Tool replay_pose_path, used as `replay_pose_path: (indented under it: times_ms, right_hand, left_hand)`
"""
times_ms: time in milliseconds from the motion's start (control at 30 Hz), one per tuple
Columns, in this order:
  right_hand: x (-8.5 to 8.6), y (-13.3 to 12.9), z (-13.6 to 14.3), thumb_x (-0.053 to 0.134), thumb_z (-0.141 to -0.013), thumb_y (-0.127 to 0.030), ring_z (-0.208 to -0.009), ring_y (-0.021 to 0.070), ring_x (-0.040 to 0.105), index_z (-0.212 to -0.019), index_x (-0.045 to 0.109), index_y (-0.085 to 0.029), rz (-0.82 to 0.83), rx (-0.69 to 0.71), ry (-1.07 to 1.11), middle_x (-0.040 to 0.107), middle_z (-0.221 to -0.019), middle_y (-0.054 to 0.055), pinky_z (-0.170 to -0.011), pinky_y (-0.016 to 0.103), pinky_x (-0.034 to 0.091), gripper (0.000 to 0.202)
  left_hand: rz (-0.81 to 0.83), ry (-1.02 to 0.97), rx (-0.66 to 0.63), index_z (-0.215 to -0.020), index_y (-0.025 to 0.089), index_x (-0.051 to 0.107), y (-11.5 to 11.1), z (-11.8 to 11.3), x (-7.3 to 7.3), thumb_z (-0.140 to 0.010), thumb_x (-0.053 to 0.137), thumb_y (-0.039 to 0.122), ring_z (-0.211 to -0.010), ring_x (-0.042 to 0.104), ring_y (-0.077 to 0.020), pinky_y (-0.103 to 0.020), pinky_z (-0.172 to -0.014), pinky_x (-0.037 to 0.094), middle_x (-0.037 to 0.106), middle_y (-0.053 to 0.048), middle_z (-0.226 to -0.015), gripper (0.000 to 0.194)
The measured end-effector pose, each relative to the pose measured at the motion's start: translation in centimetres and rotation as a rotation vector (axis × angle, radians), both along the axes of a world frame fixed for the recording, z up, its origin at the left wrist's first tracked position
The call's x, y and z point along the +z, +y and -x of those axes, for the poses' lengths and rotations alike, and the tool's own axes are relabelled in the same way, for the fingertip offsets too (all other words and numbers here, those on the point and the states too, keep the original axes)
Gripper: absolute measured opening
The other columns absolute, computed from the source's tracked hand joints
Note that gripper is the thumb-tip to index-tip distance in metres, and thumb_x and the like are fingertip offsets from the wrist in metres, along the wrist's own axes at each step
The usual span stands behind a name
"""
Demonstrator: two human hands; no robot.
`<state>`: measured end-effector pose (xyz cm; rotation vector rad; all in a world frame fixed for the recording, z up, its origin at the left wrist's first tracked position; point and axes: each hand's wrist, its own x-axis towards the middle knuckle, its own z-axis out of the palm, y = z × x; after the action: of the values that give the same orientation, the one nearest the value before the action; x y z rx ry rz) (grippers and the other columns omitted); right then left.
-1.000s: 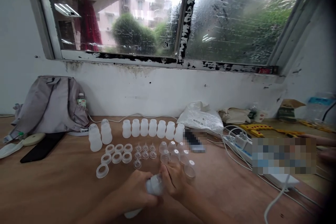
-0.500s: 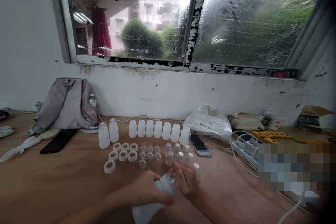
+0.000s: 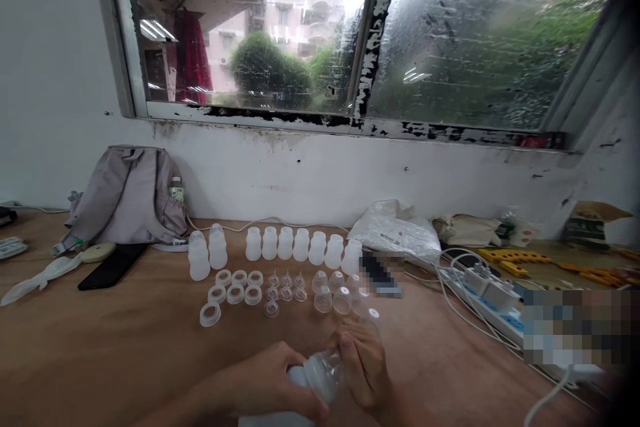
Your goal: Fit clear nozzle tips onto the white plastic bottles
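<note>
Low in the head view, a translucent white baby bottle (image 3: 275, 419) lies tilted, its top end to the upper right. My left hand (image 3: 273, 377) wraps around its upper part, thumb and fingers on either side. A clear domed cap (image 3: 327, 370) sits over the collar end. My right hand (image 3: 363, 360) is closed at the cap's far end, its fingers hiding the tip. Beyond my hands are several clear caps (image 3: 323, 300), clear nipples (image 3: 271, 308) and translucent collar rings (image 3: 210, 313) in groups.
Several open bottles (image 3: 285, 243) stand in a row behind, with two capped bottles (image 3: 199, 257) to their left. A grey backpack (image 3: 125, 197) and a black phone (image 3: 113, 267) lie left. A plastic bag (image 3: 395, 230), another phone (image 3: 380, 273) and a power strip with cables (image 3: 493, 290) are right.
Both hands and the bottle have moved slightly down, toward me. My right hand has turned, its fingers now folded more tightly at the cap end. The rows of parts stay put.
</note>
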<state>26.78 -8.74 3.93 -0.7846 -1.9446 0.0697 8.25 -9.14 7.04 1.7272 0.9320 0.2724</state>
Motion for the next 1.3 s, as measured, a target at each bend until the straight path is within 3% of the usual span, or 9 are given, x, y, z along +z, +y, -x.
replay_pose_path:
  times_ms: [67,167,233,367,567,800,933,1133,1300]
  right_hand:
    - [0.0,0.4,-1.1,0.025,-0.089,-0.026,-0.041,0.0128,0.047,-0.054,0.048,-0.018,0.092,-0.114,0.033,0.051,-0.046,0.002,-0.045,0.025,0.034,0.043]
    - [0.2,1.6,-4.1,0.025,-0.089,-0.037,-0.036,0.0128,0.045,-0.046,0.043,-0.019,0.239,-0.45,0.082,0.046,-0.039,0.001,-0.04,0.024,0.03,0.049]
    - [0.4,2.3,-6.0,0.026,-0.088,-0.042,-0.038,0.0143,0.047,-0.047,0.046,-0.019,0.234,-0.608,-0.034,0.048,-0.04,0.002,-0.041,0.025,0.029,0.051]
    - [0.3,2.9,-7.2,0.033,-0.085,-0.045,-0.05,0.0168,0.055,-0.065,0.058,-0.019,0.191,-0.714,-0.33,0.059,-0.055,0.004,-0.047,0.025,0.032,0.041]
    - [-0.7,3.9,-5.9,0.043,-0.083,-0.039,-0.077,0.0221,0.057,-0.067,0.059,-0.02,0.12,-0.694,-0.602,0.062,-0.068,0.006,-0.059,0.028,0.038,0.03]
    - [-2.1,5.5,-5.7,0.042,-0.084,-0.043,-0.07,0.0213,0.058,-0.066,0.06,-0.018,0.179,-0.721,-0.684,0.062,-0.067,0.009,-0.054,0.027,0.035,0.035]
    - [-1.2,5.4,-4.6,0.04,-0.083,-0.047,-0.068,0.0198,0.058,-0.077,0.059,-0.018,0.205,-0.63,-0.544,0.062,-0.07,0.007,-0.054,0.026,0.035,0.035]
    - [0.1,4.2,0.5,0.042,-0.082,-0.046,-0.052,0.014,0.051,-0.098,0.05,-0.02,0.444,-0.21,-0.264,0.054,-0.057,-0.003,-0.05,0.024,0.035,0.032]
    - [-0.8,4.2,3.3,0.049,-0.077,-0.042,-0.061,0.0155,0.053,-0.079,0.049,-0.019,0.455,-0.271,-0.058,0.058,-0.067,0.001,-0.058,0.026,0.039,0.022]
  left_hand:
    - [-0.277,0.077,0.029,-0.069,0.019,0.062,0.0,0.9,-0.4,-0.06,0.063,0.037,-0.055,0.05,-0.0116,-0.021,-0.048,0.032,0.057,0.004,-0.062,0.021]
    - [-0.615,0.176,0.218,-0.075,0.021,0.061,0.5,3.2,-1.4,-0.063,0.061,0.036,-0.064,0.055,-0.0158,-0.023,-0.056,0.036,0.062,0.001,-0.075,0.019]
    - [-0.676,0.185,0.332,-0.081,0.02,0.059,1.0,4.7,-2.1,-0.066,0.058,0.04,-0.07,0.056,-0.0178,-0.025,-0.062,0.039,0.062,-0.001,-0.08,0.024]
    - [-0.641,0.086,0.459,-0.093,0.019,0.053,1.7,5.4,-2.2,-0.073,0.051,0.045,-0.079,0.055,-0.0195,-0.028,-0.071,0.041,0.061,-0.003,-0.086,0.033]
    - [-0.556,0.004,0.415,-0.104,0.021,0.049,1.8,2.5,-2.8,-0.074,0.051,0.048,-0.095,0.052,-0.0216,-0.031,-0.082,0.039,0.058,-0.005,-0.103,0.04]
    - [-0.57,0.014,0.355,-0.099,0.02,0.046,3.9,0.6,-5.0,-0.065,0.061,0.046,-0.085,0.056,-0.0199,-0.029,-0.075,0.041,0.061,-0.003,-0.094,0.045]
    - [-0.551,0.0,0.446,-0.093,0.019,0.048,5.0,0.5,-5.8,-0.067,0.059,0.038,-0.075,0.057,-0.0179,-0.027,-0.068,0.042,0.063,-0.001,-0.084,0.034]
    - [-0.602,-0.105,0.396,-0.089,0.018,0.052,5.9,-0.5,-7.5,-0.066,0.058,0.031,-0.07,0.058,-0.0167,-0.026,-0.063,0.044,0.063,-0.001,-0.081,0.027]
    - [-0.529,-0.172,0.309,-0.083,0.016,0.054,6.0,-1.5,-7.3,-0.065,0.059,0.028,-0.067,0.058,-0.0173,-0.025,-0.058,0.043,0.064,-0.002,-0.077,0.022]
